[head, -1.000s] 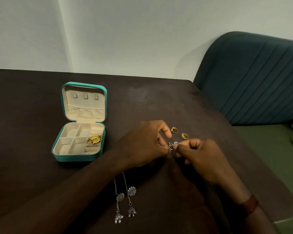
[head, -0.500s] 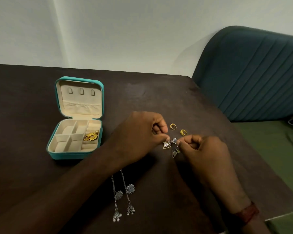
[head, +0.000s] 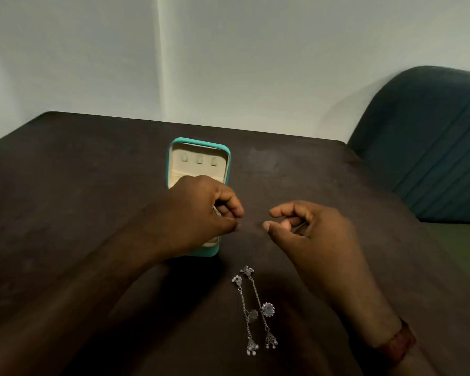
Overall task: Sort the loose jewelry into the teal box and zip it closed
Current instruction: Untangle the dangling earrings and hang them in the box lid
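Note:
The teal box (head: 225,158) stands open on the dark table (head: 65,199), its cream lid upright; most of the tray is hidden under my left hand. My left hand (head: 201,213) hovers over the tray, fingers pinched on small silver earrings, of which only a glint shows. My right hand (head: 310,232) floats just right of the box, fingers curled apart, nothing seen in it. Two long silver chain earrings (head: 255,308) lie side by side on the table in front of the box. The gold rings are hidden behind my right hand.
A dark teal upholstered chair back (head: 432,145) stands at the table's right edge, with a green seat below it. A pale wall rises behind the table. A brown band circles my right wrist (head: 399,340).
My left hand has carried the small silver earrings leftward from between both hands to over the box tray. My right hand has let go and opened. The view shifted left.

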